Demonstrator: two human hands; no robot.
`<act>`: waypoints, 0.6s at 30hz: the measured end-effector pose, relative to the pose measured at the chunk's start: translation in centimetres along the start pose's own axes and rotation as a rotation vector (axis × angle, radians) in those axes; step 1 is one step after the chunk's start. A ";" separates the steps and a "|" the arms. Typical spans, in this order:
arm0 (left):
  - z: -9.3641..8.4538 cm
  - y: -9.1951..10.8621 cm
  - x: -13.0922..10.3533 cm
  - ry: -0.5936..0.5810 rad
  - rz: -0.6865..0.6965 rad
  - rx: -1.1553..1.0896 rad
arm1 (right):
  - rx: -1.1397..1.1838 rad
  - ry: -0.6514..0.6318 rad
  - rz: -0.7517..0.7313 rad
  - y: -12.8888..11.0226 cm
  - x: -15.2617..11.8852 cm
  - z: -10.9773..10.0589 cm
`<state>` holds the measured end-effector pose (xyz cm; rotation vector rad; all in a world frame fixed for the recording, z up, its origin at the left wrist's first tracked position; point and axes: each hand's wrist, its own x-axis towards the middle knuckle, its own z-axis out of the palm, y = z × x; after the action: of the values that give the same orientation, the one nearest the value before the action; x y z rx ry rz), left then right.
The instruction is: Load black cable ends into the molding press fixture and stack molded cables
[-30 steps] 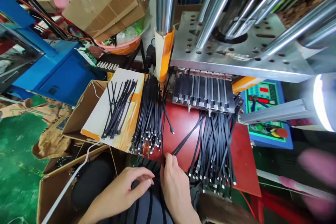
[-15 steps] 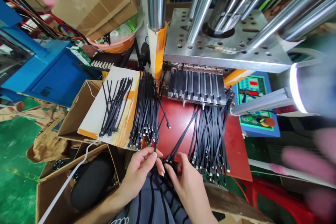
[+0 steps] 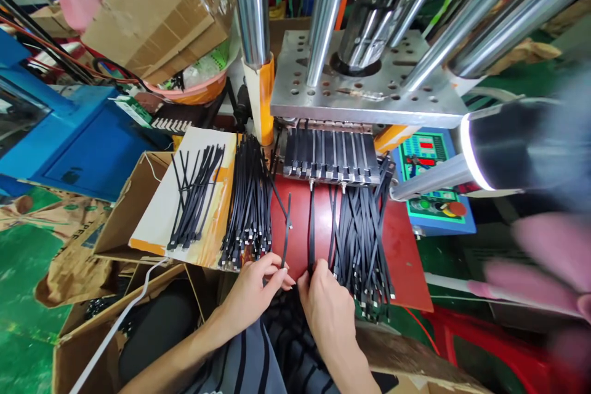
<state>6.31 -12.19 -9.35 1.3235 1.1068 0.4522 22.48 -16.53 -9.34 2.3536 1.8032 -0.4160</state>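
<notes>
My left hand [image 3: 264, 283] pinches one end of a short black cable [image 3: 287, 231], which points up and away over the red tabletop. Beside it, my right hand [image 3: 327, 301] closes round the near end of another flat black cable or cables [image 3: 311, 221], reaching toward the metal fixture. A heap of black cables [image 3: 362, 246] with small metal plugs lies right of my right hand. To the left, a dense bunch of cables [image 3: 252, 197] sits by a tied bundle of cables [image 3: 196, 197] on a cardboard sheet. The held ends are hidden by my fingers.
Ahead, a clamping fixture [image 3: 330, 157] holds a row of cables beneath a thick steel press plate [image 3: 364, 112]. A control panel [image 3: 429, 175] stands at the right. Open cardboard boxes [image 3: 132, 197] are at the left. A blurred pink shape intrudes at the right edge.
My right hand has drawn its black cable upright and apart from my left hand. The left hand's cable now shows above the tabletop. The camera view has shifted slightly.
</notes>
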 end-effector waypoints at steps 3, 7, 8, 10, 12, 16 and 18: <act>0.1 -0.1 0.6 -0.015 -0.020 -0.006 | -0.012 0.003 -0.074 0.5 0.4 0.2; 0.3 -0.2 1.1 -0.038 -0.091 -0.022 | 0.004 0.051 -0.246 1.6 0.3 1.1; 0.4 -0.1 1.2 -0.044 -0.102 -0.030 | 0.007 0.061 -0.272 1.7 0.3 1.4; 0.3 -0.1 1.4 -0.049 -0.119 -0.043 | 0.008 0.070 -0.289 2.0 0.2 1.8; 0.2 -0.1 1.5 -0.040 -0.136 -0.052 | 0.023 0.063 -0.288 2.2 0.3 1.9; 0.0 -0.5 1.4 -0.062 -0.183 -0.092 | 0.211 0.030 -0.284 3.3 0.3 1.4; 0.2 -0.8 1.4 -0.094 -0.211 -0.157 | 0.408 -0.010 -0.306 3.6 -0.3 0.9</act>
<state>6.83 -11.41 -10.67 1.0677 1.0957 0.3108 25.76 -18.04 -10.33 2.2973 2.2636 -0.9108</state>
